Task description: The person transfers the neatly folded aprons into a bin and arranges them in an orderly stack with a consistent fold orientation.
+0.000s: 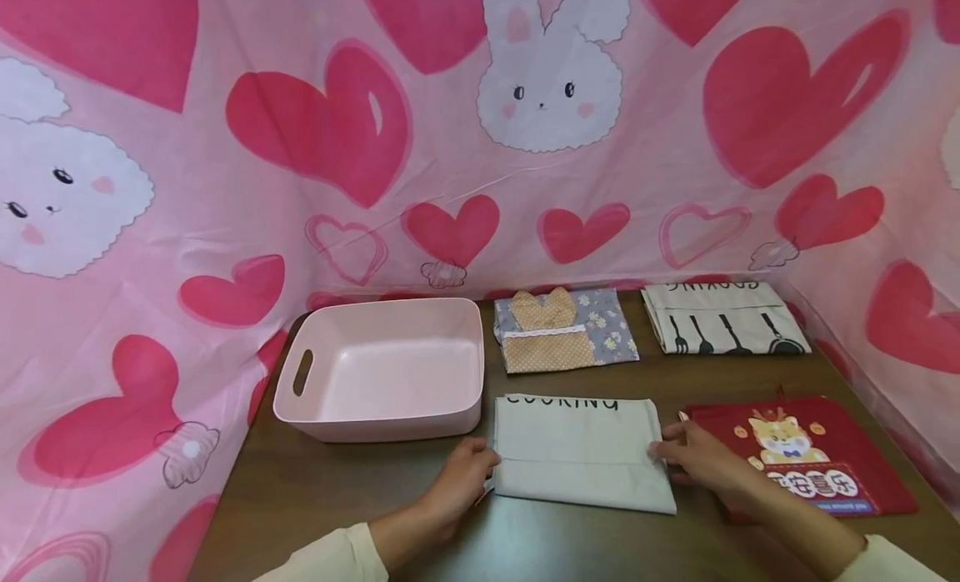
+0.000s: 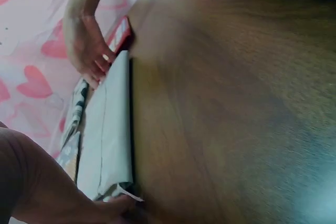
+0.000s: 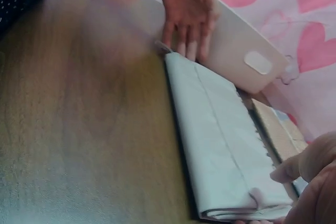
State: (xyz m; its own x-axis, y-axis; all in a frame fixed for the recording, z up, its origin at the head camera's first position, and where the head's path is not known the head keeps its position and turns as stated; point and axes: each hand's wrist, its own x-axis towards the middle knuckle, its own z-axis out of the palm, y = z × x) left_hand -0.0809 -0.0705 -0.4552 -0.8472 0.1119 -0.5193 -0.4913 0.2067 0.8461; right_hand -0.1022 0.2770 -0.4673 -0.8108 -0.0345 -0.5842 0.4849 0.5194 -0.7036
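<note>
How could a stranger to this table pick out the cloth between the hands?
On the brown table stands a pink bin. Just right of its near corner lies a pale folded cloth, the left hand and right hand at its ends. Black utensils mark the back-right cloth; this pale one shows none.

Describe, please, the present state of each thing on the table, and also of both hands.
Bin, upright, open at the top.
Pale cloth, folded, lying flat.
Floral cloth, folded, lying flat.
Utensil-print cloth, folded, lying flat.
Red cloth, lying flat, partly hidden.
Left hand, holding the pale cloth's left edge.
Right hand, holding its right edge.
</note>
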